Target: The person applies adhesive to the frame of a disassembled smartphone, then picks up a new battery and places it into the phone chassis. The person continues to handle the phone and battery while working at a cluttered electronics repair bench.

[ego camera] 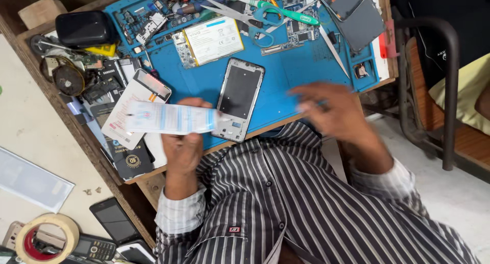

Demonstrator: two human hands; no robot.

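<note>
My left hand grips a flat white and blue packet by its lower edge and holds it level over the front edge of the blue work mat. Just right of the packet an opened phone frame lies face up on the mat. My right hand hovers over the mat's front right part. It is blurred, so its fingers are unclear; a thin object may be near them. A white phone battery and a circuit board lie farther back.
Scissors, tweezers and small parts crowd the mat's far side. A black case and boxes sit left. A tape roll and old phones lie lower left. A metal chair frame stands right.
</note>
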